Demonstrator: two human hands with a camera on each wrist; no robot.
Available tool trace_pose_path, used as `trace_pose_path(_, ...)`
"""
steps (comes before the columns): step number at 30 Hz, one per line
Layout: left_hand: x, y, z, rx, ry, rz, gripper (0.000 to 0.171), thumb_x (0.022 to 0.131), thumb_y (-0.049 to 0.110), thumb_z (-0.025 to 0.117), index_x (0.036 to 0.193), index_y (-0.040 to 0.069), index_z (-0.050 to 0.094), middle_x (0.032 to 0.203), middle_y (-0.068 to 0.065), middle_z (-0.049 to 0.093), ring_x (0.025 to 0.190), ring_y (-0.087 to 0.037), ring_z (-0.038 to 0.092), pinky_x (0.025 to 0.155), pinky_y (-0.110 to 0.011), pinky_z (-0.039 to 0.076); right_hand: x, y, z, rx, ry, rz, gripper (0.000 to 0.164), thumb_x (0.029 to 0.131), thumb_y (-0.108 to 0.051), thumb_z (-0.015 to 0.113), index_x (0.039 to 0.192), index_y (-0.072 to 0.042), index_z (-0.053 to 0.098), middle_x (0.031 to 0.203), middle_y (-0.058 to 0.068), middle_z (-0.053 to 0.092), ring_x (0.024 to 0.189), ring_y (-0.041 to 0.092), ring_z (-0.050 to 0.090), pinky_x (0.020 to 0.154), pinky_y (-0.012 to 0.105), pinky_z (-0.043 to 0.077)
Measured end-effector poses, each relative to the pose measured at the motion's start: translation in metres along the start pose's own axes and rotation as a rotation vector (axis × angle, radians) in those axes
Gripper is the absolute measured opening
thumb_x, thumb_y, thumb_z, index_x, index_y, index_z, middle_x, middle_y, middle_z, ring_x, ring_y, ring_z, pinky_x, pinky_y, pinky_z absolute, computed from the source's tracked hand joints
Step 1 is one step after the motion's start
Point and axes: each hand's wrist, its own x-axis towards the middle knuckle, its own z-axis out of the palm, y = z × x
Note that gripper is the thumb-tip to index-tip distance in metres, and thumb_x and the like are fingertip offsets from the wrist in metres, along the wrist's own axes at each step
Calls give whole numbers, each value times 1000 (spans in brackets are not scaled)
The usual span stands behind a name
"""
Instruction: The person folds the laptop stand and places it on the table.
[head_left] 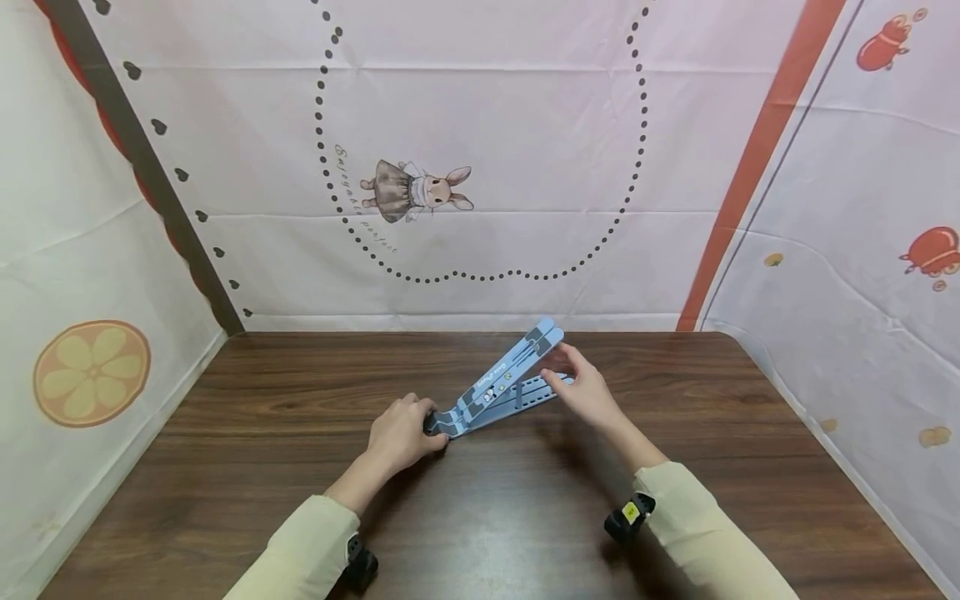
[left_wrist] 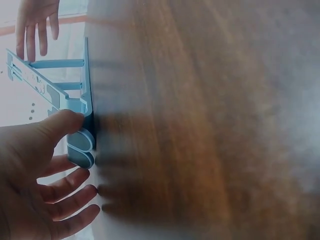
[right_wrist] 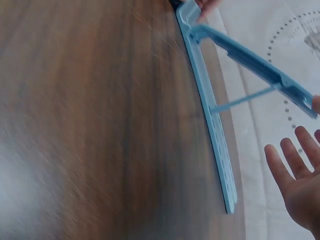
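Observation:
A light blue folding laptop stand stands on the table, its upper arms raised at a slant over the flat base. Grey pads and small printed figures mark the upper arms. My left hand holds the stand's low front end, with the thumb on the near side and the other fingers beyond it. At the raised end is my right hand, one digit touching the arm's tip and the other fingers spread and fairly straight. In the right wrist view a thin strut links the base with the raised arm.
The stand is on a dark wood-grain table. Behind it hangs a pale printed cloth with a rabbit figure, and cloth also borders both sides. A black wrist camera sits on the right sleeve, another on the left.

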Motion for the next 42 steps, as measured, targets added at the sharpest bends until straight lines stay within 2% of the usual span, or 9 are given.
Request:
trace_pose_path(4, -2, 0, 0, -16, 18, 2, 47, 68, 40, 77, 105, 12, 66, 87, -2, 57, 70, -13, 50, 53, -28, 42, 6, 0, -9, -21, -44, -23, 54, 88, -16, 62, 135, -7, 39, 119, 17, 60, 108, 31, 56, 88, 50, 45)
trace_pose_path(11, -5, 0, 0, -30, 48, 0, 46, 70, 42, 76, 106, 14, 66, 87, -1, 59, 70, -13, 51, 55, -29, 43, 17, -4, -20, -29, -85, -87, 65, 88, -10, 61, 144, -6, 27, 128, 23, 50, 112, 37, 53, 87, 47, 49)
trace_pose_path(18, -5, 0, 2, -19, 58, -2, 44, 72, 41, 74, 107, 15, 66, 91, -2, 60, 71, -12, 51, 56, -29, 44, 14, -39, -33, -33, -140, -94, 64, 89, -6, 58, 144, -2, 24, 146, 20, 30, 113, 38, 51, 89, 50, 46)
trace_pose_path(23, -6, -2, 2, -19, 66, 7, 43, 72, 41, 75, 105, 16, 67, 88, -1, 60, 71, -13, 52, 56, -29, 44, 16, -43, -37, -47, -165, -102, 62, 89, -4, 56, 143, -1, 26, 143, 23, 33, 107, 34, 53, 91, 47, 45)
trace_pose_path(26, -5, -3, 1, -24, 66, 13, 42, 72, 41, 74, 105, 17, 67, 89, 0, 60, 74, -14, 54, 57, -30, 45, 20, -37, -38, -28, -171, -108, 59, 89, -4, 56, 142, -2, 30, 142, 22, 37, 103, 30, 54, 87, 42, 48)
trace_pose_path(29, -4, -5, 0, -24, 61, 16, 41, 73, 41, 74, 106, 18, 68, 92, -1, 62, 78, -16, 56, 59, -32, 47, 26, -22, -37, -15, -169, -97, 56, 90, -9, 57, 141, -9, 35, 141, 16, 40, 102, 24, 55, 85, 35, 49)
trace_pose_path(35, -1, -8, -2, -19, 61, 15, 39, 74, 40, 73, 108, 21, 67, 95, -1, 62, 82, -19, 58, 59, -34, 48, 29, -16, -36, 53, -165, -66, 53, 89, -8, 59, 139, -10, 39, 138, 15, 45, 109, 28, 53, 93, 38, 47)
trace_pose_path(40, 2, -11, -2, -18, 56, 9, 40, 75, 40, 73, 110, 21, 67, 97, -2, 63, 83, -19, 59, 59, -35, 48, 31, -7, -36, 95, -155, -70, 52, 88, -9, 61, 137, -9, 42, 132, 14, 51, 109, 28, 54, 85, 21, 49)
trace_pose_path(42, 3, -12, -2, -18, 55, 7, 41, 75, 39, 73, 111, 20, 67, 98, -2, 64, 86, -20, 60, 61, -36, 49, 30, -5, -37, 95, -154, -71, 52, 88, -11, 62, 136, -9, 43, 130, 14, 53, 109, 27, 55, 82, 17, 48)
